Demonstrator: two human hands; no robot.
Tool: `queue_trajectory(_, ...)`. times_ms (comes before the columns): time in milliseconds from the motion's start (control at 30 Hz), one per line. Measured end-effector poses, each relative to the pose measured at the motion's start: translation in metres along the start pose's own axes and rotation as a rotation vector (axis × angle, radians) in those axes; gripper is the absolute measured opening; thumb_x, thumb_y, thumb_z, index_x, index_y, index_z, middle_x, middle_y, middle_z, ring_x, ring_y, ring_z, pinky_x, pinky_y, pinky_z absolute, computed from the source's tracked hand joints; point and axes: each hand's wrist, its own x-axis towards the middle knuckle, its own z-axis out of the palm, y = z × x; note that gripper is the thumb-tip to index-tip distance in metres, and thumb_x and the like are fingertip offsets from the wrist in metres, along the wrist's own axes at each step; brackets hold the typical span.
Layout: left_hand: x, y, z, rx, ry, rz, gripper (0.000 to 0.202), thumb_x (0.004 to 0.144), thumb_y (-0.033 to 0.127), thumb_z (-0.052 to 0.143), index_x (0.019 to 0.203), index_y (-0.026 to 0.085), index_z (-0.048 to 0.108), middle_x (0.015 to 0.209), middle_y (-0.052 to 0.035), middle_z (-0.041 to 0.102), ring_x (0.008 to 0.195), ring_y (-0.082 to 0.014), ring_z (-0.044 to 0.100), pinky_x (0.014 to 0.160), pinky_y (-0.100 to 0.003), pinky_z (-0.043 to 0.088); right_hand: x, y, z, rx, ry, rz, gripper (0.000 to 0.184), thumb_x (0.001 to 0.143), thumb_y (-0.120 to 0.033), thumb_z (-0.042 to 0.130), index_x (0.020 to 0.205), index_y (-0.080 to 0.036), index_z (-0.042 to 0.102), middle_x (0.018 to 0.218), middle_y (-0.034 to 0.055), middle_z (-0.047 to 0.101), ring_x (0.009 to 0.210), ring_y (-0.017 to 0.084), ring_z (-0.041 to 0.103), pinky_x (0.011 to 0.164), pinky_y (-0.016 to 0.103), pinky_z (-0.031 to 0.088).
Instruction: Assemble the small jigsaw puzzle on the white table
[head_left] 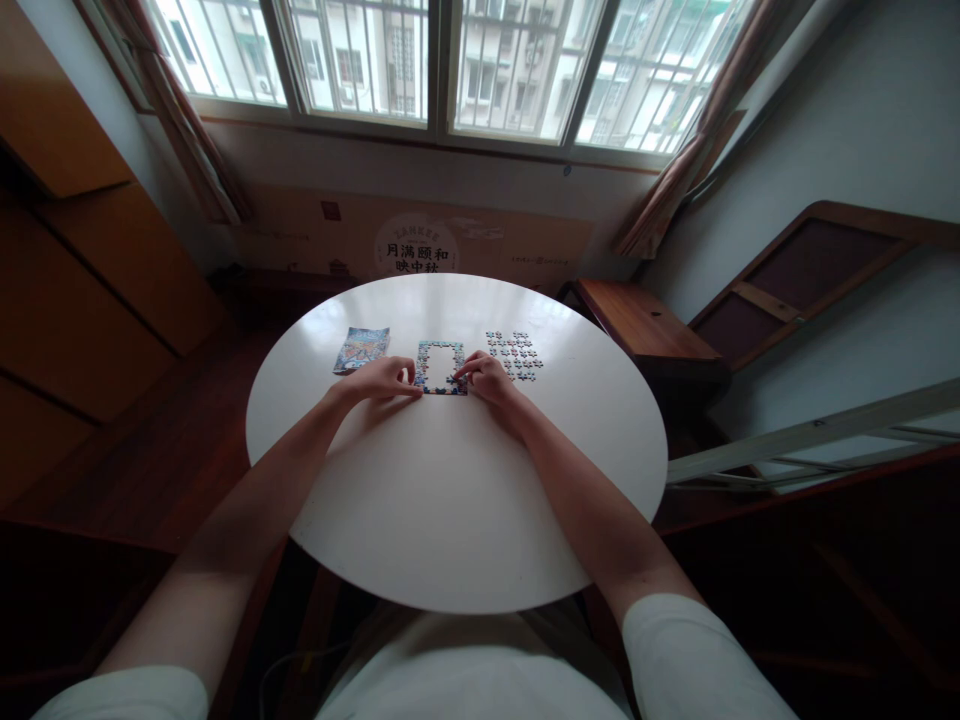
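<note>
Near the centre of the frame a puzzle border [442, 391] is lying flat on the white table [450, 500], a ring of joined pieces showing bare white in the middle, and it is sitting squarely between the person's two hands. The left hand [390, 376] is resting at its lower left corner, the thumb stretching out low towards that corner and the fingers curling above it, with a gap showing between, so that grip is looking partly open. The right hand [486, 377] is covering part of the right side, its fingertips bunching near the inner edge; whether they are pinching a piece or only pressing, I am not able to tell (the fingers are hiding the spot). Both forearms [270, 480] are slanting up from the lower corners and converging. Just beyond the right hand, right of centre, loose pieces [516, 353] are lying in rows; a colourful picture sheet [363, 350] is lying beyond the left.
</note>
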Motion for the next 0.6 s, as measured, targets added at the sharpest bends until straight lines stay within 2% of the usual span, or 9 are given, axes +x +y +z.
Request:
queue_trajectory(200, -0.0002, 0.0006, 0.0, 0.003, -0.005, -0.005, 0.045, 0.067, 0.062, 0.07, 0.083, 0.02, 0.061, 0.062, 0.0007, 0.061, 0.053, -0.015, 0.054, 0.053, -0.026, 0.032, -0.0009, 0.0009, -0.0009, 0.001, -0.005, -0.034, 0.044, 0.063, 0.002, 0.046, 0.074, -0.022, 0.08, 0.091, 0.0035, 0.064, 0.084, 0.015, 0.061, 0.088, 0.028, 0.05)
queue_trajectory(433, -0.0015, 0.0036, -0.001, 0.006, 0.001, -0.014, 0.043, 0.067, 0.059, 0.071, 0.081, 0.021, 0.06, 0.063, 0.001, 0.06, 0.053, -0.0143, 0.053, 0.053, -0.026, 0.032, 0.0, 0.0002, 0.001, -0.011, -0.013, -0.028, 0.037, 0.064, 0.001, 0.049, 0.066, -0.021, 0.079, 0.088, 0.004, 0.064, 0.081, 0.015, 0.061, 0.084, 0.027, 0.05)
queue_trajectory(600, -0.0008, 0.0017, -0.0003, -0.009, -0.003, -0.011, 0.043, 0.066, 0.059, 0.072, 0.081, 0.021, 0.06, 0.063, 0.0012, 0.06, 0.053, -0.0145, 0.054, 0.052, -0.026, 0.031, -0.0014, -0.0017, 0.0002, -0.007, -0.013, -0.02, 0.039, 0.064, -0.001, 0.048, 0.074, -0.021, 0.081, 0.089, 0.0044, 0.064, 0.082, 0.016, 0.062, 0.086, 0.029, 0.05)
